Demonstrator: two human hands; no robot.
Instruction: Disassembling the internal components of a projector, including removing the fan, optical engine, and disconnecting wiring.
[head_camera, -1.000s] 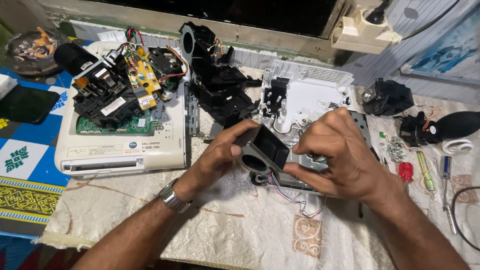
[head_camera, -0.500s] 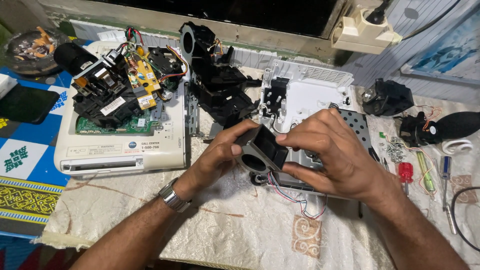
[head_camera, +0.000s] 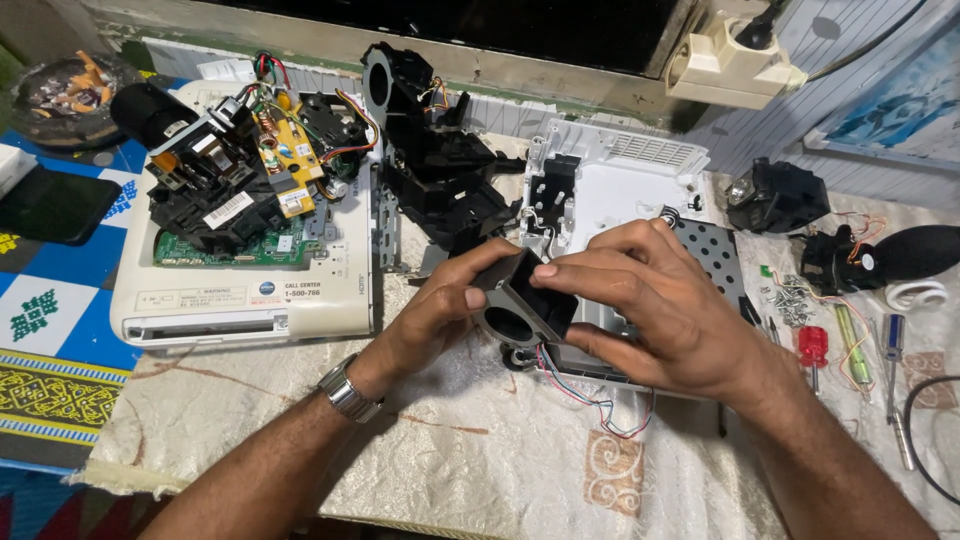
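Black plastic fan housing (head_camera: 522, 303) sits clamped between my hands, left hand (head_camera: 440, 305) at nine o'clock, right hand (head_camera: 650, 300) at three, its long axis running ten to four.

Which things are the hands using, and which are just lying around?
In use: left hand and right hand both grip the black fan block, coloured wires trailing.

Lying about: red screwdriver, phone, opened white device, loose screws.

Left hand (head_camera: 440, 305) and right hand (head_camera: 650, 305) jointly grip a black fan housing (head_camera: 525, 300) above the cream cloth (head_camera: 470, 460); coloured wires (head_camera: 590, 400) trail below it. White opened projector chassis (head_camera: 250, 295) lies left, red screwdriver (head_camera: 812, 348) right
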